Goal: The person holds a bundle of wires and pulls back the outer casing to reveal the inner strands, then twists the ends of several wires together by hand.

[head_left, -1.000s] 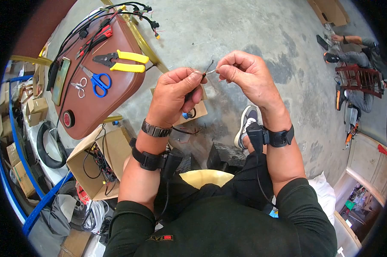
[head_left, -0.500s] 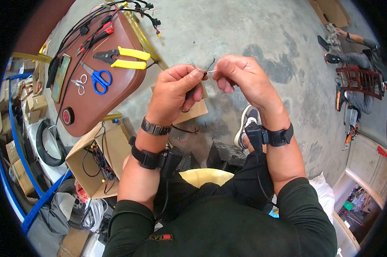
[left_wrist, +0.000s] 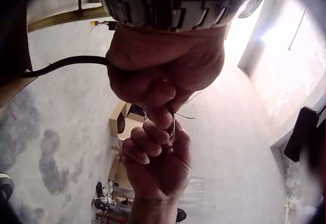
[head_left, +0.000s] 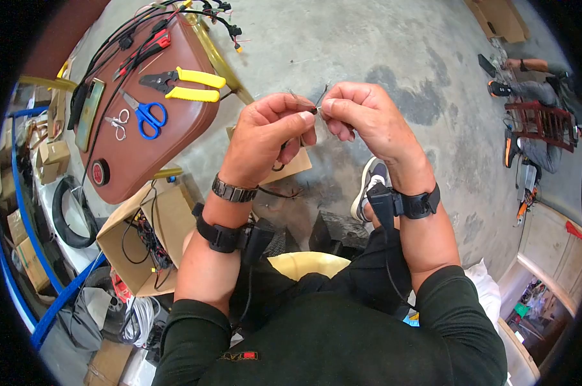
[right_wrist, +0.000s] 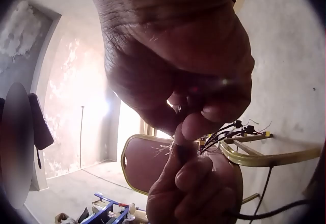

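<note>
My left hand [head_left: 265, 132] grips a black cable [left_wrist: 76, 60] near its stripped end, thumb and forefinger closed on it. Fine bare wire strands [head_left: 296, 98] fan out past those fingertips. My right hand [head_left: 361, 116] pinches part of the wire between thumb and forefinger, its fingertips right at the left thumb. From the left wrist view, thin strands run between the two sets of fingertips; the pinched ends are mostly hidden by the fingers. The cable trails out behind the left palm and hangs below it.
On a brown padded chair seat [head_left: 181, 128] at left lie yellow-handled wire strippers [head_left: 194, 87], blue scissors [head_left: 152, 121], small white-handled scissors [head_left: 119, 125], a phone [head_left: 90, 116], a round black tin [head_left: 100, 172] and cables. Below stands a cardboard box [head_left: 123, 257] of wires. Another person sits far right.
My right hand has come in toward the left, closing the gap where wire showed between them. The left hand stays nearly in place, still gripping the cable.
</note>
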`<state>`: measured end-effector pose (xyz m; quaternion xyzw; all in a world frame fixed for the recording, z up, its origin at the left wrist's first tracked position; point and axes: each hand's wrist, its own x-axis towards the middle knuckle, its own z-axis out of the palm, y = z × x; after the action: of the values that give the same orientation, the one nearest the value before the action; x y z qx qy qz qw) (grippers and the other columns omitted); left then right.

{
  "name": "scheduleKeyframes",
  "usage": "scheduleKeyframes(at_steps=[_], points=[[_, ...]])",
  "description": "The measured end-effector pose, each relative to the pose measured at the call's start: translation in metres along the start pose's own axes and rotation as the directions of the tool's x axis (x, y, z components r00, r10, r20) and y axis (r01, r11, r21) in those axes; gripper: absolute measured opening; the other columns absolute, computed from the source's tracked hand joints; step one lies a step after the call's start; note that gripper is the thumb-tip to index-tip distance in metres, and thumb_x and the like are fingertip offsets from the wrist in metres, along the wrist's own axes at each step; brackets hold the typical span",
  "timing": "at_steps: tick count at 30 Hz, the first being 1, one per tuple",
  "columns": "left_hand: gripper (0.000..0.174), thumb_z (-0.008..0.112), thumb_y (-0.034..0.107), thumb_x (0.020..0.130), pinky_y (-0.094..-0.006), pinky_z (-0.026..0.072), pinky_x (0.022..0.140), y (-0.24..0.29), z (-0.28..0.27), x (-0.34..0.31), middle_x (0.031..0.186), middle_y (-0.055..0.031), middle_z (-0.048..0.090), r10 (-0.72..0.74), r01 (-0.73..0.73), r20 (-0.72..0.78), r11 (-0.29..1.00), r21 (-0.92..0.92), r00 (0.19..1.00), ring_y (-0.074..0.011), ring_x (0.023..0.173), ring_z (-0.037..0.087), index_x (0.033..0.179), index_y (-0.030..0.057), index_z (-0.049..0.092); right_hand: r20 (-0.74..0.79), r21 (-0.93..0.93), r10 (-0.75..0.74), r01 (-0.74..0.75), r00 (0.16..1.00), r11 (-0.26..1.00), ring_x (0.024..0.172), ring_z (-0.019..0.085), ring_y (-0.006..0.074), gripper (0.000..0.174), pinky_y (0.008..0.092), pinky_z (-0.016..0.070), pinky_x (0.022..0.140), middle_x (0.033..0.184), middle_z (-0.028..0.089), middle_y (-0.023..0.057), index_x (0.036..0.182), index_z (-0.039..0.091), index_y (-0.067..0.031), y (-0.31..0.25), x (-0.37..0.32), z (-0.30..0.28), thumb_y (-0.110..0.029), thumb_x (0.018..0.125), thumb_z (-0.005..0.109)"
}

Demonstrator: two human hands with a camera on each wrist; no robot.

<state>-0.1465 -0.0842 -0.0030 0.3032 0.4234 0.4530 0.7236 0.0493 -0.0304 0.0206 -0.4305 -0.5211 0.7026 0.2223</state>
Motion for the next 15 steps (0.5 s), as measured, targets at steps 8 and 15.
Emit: scheduleKeyframes(at_steps=[8,15], points=[[0.013,0.066,0.010,0.092,-0.0193,0.0343,0.041,-0.003,0.003,-0.001,0.068,-0.0019,0.061,0.094,-0.082,-0.073,0.984,0.159,0.993,-0.0052,0.048,0.048,0.095,-0.0023,0.067,0.033,-0.129,-0.147,0.150,0.989,0.980,0.066,0.056,0.0064,0.018,0.0245,0.0452,0.058,0.070,0.061,-0.0018,0.088,0.067,-0.0021,0.008,0.003,-0.003,-0.019,0.091,0.063],[0.014,0.066,0.010,0.092,-0.0200,0.0383,0.041,0.007,-0.001,-0.002,0.065,-0.0022,0.061,0.000,0.015,-0.090,0.987,0.160,0.996,-0.0047,0.049,0.049,0.095,-0.0028,0.069,0.036,-0.610,-0.508,0.422,0.860,0.670,0.062,0.059,0.0222,0.010,0.0317,0.0477,0.061,0.072,0.063,0.0108,0.089,0.066,-0.0019,0.003,0.000,0.006,-0.011,0.085,0.066]])
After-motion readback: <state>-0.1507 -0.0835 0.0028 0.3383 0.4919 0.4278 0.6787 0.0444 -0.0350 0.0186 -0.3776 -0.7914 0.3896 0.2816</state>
